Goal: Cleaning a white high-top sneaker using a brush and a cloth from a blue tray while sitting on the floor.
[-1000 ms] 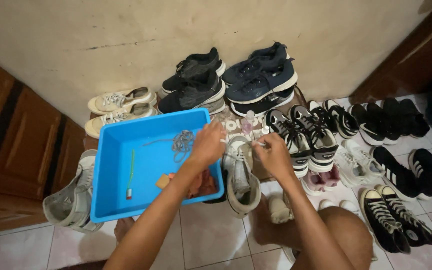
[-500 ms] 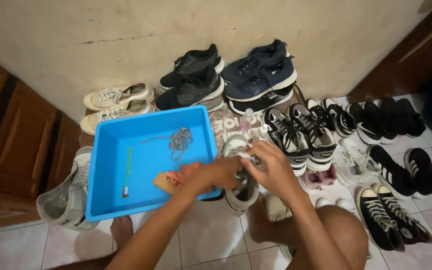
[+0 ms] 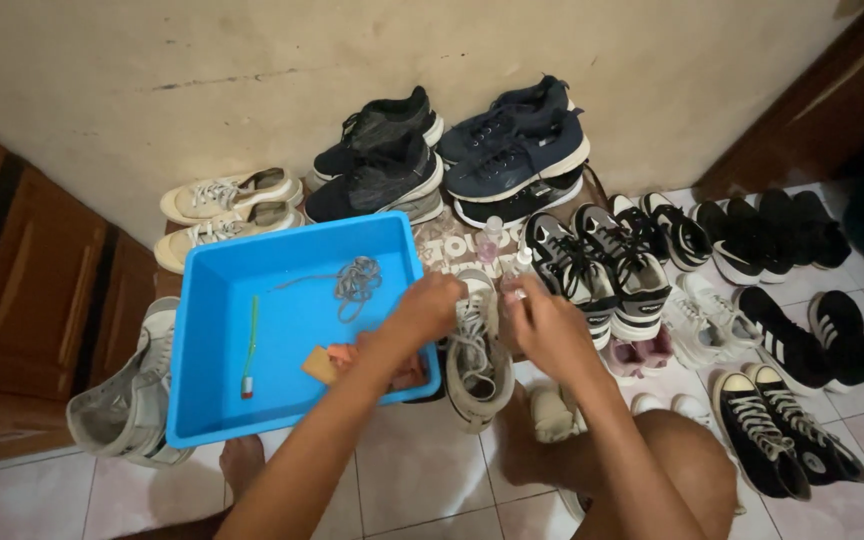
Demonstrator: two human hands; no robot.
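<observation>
A white low sneaker stands on the tiled floor just right of a blue plastic tray. My left hand reaches over the tray's right corner, fingers closed at the top of the sneaker. My right hand is on the other side of the sneaker, fingers pinched at its white lace. In the tray lie a bundle of grey lace, a green toothbrush and an orange sponge, partly hidden by my left forearm.
Several pairs of shoes line the wall: beige sneakers, dark trainers, black-and-white sneakers and black ones to the right. A grey high-top lies left of the tray. Small bottles stand behind. My knee is bent low at the right.
Both hands dropped from near the small bottles to the sneaker, then rose slightly to its top. The left hand now sits over the tray's right corner.
</observation>
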